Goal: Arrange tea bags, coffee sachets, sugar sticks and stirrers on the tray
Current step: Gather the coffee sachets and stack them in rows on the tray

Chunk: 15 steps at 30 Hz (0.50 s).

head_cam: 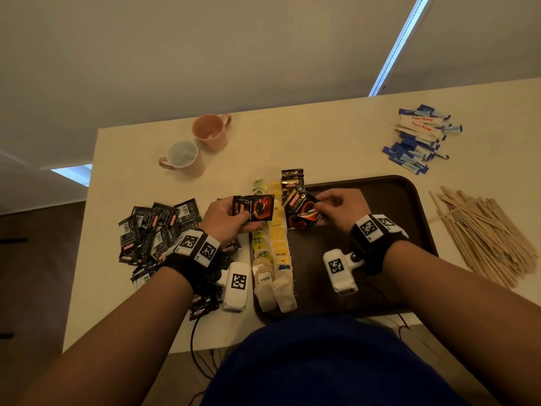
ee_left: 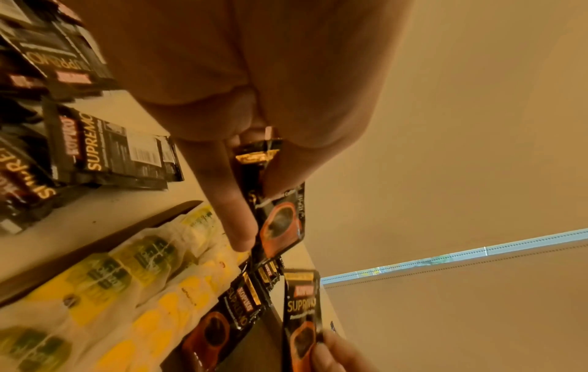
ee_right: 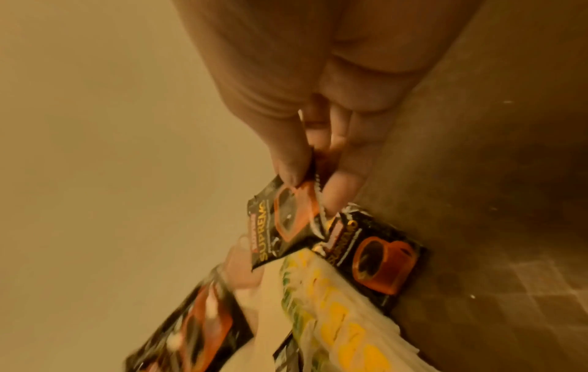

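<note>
My left hand [head_cam: 243,218] pinches a black coffee sachet [head_cam: 254,208] with a red cup print, held above the tea bags [head_cam: 272,238]. Those lie in two rows along the left side of the dark brown tray [head_cam: 395,200]. My right hand [head_cam: 320,210] pinches a second coffee sachet [head_cam: 301,213] just right of the rows. A few more sachets [head_cam: 292,178] lie at the tray's far left corner. In the left wrist view, thumb and finger clamp the sachet [ee_left: 280,221]. In the right wrist view, the held sachet [ee_right: 283,221] hangs over one lying on the tray [ee_right: 375,261].
A heap of coffee sachets [head_cam: 155,230] lies on the table left of the tray. Sugar sticks [head_cam: 421,139] are piled at the far right, wooden stirrers [head_cam: 483,235] right of the tray. Two pink mugs [head_cam: 210,131] [head_cam: 183,158] stand at the back left.
</note>
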Available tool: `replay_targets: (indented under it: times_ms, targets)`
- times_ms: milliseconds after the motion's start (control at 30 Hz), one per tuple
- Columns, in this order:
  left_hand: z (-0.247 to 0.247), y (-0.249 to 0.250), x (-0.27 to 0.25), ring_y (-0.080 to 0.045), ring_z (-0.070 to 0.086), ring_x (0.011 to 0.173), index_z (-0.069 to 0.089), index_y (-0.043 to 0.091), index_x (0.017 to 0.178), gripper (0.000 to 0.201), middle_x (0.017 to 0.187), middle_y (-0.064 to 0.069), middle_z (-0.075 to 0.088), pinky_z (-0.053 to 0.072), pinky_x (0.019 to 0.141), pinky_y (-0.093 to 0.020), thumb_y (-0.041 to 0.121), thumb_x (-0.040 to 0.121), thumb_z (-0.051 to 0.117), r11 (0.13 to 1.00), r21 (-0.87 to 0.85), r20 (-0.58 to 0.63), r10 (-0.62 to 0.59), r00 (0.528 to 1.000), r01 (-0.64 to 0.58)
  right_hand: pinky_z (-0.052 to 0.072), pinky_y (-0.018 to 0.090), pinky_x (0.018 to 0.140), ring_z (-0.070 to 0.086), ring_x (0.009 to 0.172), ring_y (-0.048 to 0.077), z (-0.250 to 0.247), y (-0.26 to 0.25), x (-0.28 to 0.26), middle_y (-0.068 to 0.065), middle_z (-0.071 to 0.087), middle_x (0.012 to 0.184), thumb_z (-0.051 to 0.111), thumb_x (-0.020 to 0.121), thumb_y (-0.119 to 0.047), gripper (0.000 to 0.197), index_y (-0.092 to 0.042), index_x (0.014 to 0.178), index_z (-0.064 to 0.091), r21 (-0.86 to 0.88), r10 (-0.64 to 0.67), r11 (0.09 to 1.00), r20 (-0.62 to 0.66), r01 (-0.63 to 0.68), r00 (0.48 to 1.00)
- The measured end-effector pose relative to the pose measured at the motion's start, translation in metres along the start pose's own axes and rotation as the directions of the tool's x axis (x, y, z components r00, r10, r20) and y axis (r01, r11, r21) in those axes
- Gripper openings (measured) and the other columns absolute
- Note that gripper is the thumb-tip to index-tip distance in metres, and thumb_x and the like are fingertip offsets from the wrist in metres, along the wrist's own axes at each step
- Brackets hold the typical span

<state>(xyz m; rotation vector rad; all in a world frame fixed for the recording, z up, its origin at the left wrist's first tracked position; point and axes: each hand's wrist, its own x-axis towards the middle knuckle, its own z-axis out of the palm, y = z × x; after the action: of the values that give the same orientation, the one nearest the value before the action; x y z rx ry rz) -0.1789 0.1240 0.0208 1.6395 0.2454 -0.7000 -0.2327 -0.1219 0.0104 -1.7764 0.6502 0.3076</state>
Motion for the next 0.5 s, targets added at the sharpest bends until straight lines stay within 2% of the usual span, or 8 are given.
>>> replay_targets:
  times_ms: [67,200,300,400,500]
  targets:
    - [-0.003,-0.002,0.0,-0.028,0.074,0.083,0.063,0.011,0.093,0.021,0.101,-0.013,0.07,0.061,0.073,-0.029,-0.009,0.093,0.055,0.999,0.047,-0.009,0.011,1.0,-0.01,0.057,0.021,0.059,0.068,0.078,0.018,0.0,0.01,0.005,0.01,0.068,0.096,0.067,0.088,-0.005,0.016,-0.008,0.104,0.068,0.031,0.089,0.996,-0.05,-0.087,0.995]
    - [-0.006,-0.005,0.0,-0.027,0.073,0.08,0.063,0.016,0.092,0.022,0.101,-0.009,0.069,0.061,0.07,-0.027,-0.006,0.092,0.058,0.99,0.139,-0.01,0.016,1.0,-0.015,0.048,0.023,0.066,0.062,0.081,0.012,0.007,0.028,0.016,-0.001,0.067,0.088,0.071,0.086,-0.013,0.01,-0.022,0.088,0.069,-0.091,0.134,0.986,-0.08,-0.141,0.988]
    - [-0.007,-0.008,-0.001,-0.027,0.074,0.082,0.063,0.016,0.095,0.022,0.104,-0.009,0.068,0.061,0.071,-0.029,-0.005,0.091,0.061,0.979,0.204,0.01,0.025,1.0,-0.026,0.055,0.027,0.068,0.066,0.074,0.014,0.018,0.035,0.021,0.003,0.069,0.088,0.071,0.086,-0.011,0.012,-0.022,0.084,0.067,-0.081,0.183,0.979,-0.067,-0.188,0.981]
    - [-0.008,-0.01,-0.003,-0.025,0.074,0.081,0.062,0.01,0.107,0.024,0.107,-0.009,0.066,0.062,0.071,-0.031,-0.006,0.089,0.063,0.977,0.212,0.018,0.021,1.0,-0.025,0.06,0.032,0.075,0.071,0.069,0.013,0.026,0.043,0.024,0.003,0.072,0.084,0.072,0.086,-0.011,0.008,-0.018,0.086,0.069,-0.094,0.224,0.969,-0.072,-0.23,0.972]
    - [-0.009,-0.012,-0.006,-0.022,0.074,0.079,0.062,0.009,0.104,0.021,0.106,-0.01,0.067,0.062,0.071,-0.036,-0.005,0.088,0.065,0.974,0.225,0.026,0.02,0.999,-0.026,0.057,0.026,0.074,0.069,0.072,0.01,0.028,0.045,0.025,-0.003,0.07,0.081,0.074,0.085,-0.018,0.008,-0.021,0.08,0.068,-0.221,0.18,0.956,-0.078,-0.193,0.981]
